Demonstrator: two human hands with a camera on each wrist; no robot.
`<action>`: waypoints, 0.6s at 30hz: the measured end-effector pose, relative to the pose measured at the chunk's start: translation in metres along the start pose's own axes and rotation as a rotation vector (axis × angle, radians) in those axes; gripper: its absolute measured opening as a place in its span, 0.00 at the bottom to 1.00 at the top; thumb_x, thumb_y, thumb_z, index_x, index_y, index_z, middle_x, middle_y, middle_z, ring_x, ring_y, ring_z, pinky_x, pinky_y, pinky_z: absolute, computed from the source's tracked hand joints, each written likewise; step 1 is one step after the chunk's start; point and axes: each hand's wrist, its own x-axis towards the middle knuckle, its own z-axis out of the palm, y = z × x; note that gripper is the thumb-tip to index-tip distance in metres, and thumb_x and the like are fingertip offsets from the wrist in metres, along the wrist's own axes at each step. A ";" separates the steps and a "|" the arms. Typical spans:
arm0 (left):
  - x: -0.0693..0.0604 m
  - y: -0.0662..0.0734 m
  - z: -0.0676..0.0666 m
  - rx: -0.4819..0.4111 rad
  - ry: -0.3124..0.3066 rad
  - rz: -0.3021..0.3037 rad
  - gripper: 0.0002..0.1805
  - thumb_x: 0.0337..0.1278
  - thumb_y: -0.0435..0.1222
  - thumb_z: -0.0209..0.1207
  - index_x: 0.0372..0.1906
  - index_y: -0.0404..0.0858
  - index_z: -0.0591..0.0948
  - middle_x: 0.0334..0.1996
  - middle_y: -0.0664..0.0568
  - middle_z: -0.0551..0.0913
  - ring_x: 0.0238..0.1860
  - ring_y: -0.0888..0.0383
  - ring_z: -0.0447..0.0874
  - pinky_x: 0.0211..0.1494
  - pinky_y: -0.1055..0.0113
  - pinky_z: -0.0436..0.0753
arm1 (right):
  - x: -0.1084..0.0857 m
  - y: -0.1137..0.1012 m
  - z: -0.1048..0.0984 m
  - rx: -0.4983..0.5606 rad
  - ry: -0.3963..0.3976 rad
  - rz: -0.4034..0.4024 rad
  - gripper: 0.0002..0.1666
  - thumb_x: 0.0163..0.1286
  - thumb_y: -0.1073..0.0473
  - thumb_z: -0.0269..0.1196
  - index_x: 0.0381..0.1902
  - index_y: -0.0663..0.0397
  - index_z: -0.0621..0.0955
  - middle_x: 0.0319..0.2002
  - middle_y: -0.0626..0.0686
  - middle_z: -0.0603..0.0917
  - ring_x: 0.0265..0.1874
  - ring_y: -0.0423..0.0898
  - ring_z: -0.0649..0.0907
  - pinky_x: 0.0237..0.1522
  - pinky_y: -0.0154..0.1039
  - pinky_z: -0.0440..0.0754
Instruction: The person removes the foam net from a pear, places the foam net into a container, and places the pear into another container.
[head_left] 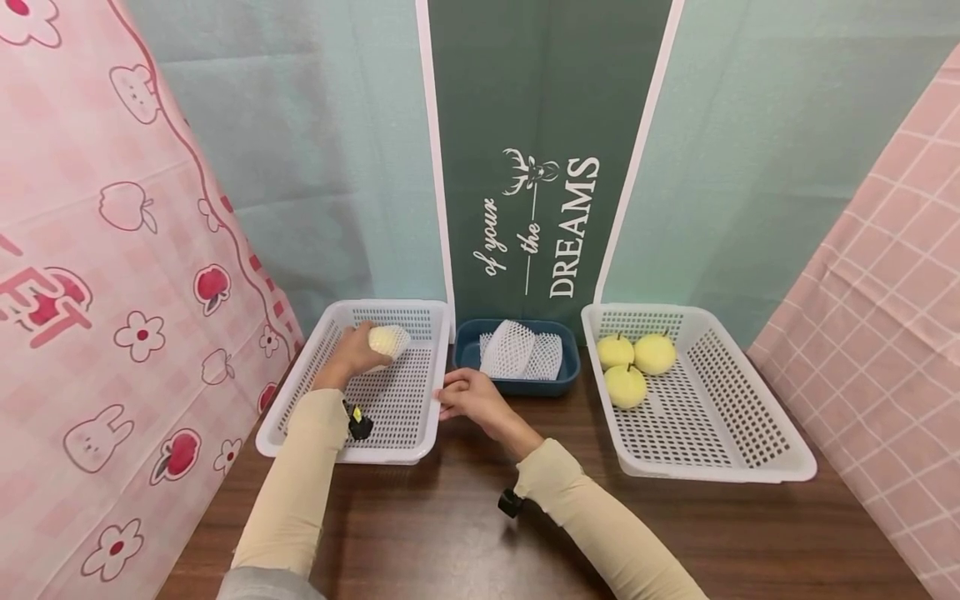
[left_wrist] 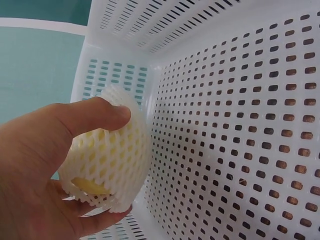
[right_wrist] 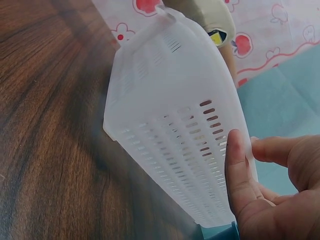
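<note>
In the head view my left hand is inside the white left basket, holding a yellow pear that wears a white foam net sleeve. The left wrist view shows the thumb across the netted pear and the fingers beneath it, near the basket's end wall. Some bare yellow skin shows through a gap in the net. My right hand pinches the right rim of the same basket; in the right wrist view, one finger lies along the outer wall and the thumb is at the rim.
Several loose white foam nets lie in a blue bin between the two baskets. The right white basket contains three bare yellow pears. Printed curtains stand around the brown wooden table.
</note>
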 end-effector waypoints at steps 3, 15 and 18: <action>-0.002 0.003 -0.001 -0.008 0.026 0.008 0.49 0.58 0.41 0.73 0.79 0.31 0.62 0.67 0.25 0.69 0.61 0.34 0.75 0.65 0.37 0.76 | -0.001 0.000 -0.001 -0.006 -0.004 -0.005 0.24 0.71 0.69 0.67 0.60 0.75 0.73 0.41 0.63 0.89 0.27 0.43 0.88 0.50 0.59 0.89; -0.006 0.011 -0.001 -0.038 0.088 0.055 0.48 0.59 0.41 0.73 0.80 0.33 0.62 0.70 0.27 0.67 0.64 0.34 0.73 0.67 0.36 0.75 | 0.001 0.000 -0.003 -0.037 -0.021 -0.021 0.25 0.72 0.67 0.67 0.60 0.76 0.73 0.40 0.62 0.89 0.26 0.43 0.88 0.50 0.61 0.89; -0.006 0.014 -0.001 -0.038 0.104 0.070 0.47 0.59 0.42 0.73 0.79 0.33 0.64 0.70 0.27 0.67 0.65 0.33 0.73 0.69 0.36 0.74 | 0.001 0.001 -0.003 -0.038 -0.023 -0.020 0.24 0.72 0.67 0.67 0.60 0.76 0.73 0.39 0.61 0.89 0.26 0.43 0.88 0.50 0.62 0.88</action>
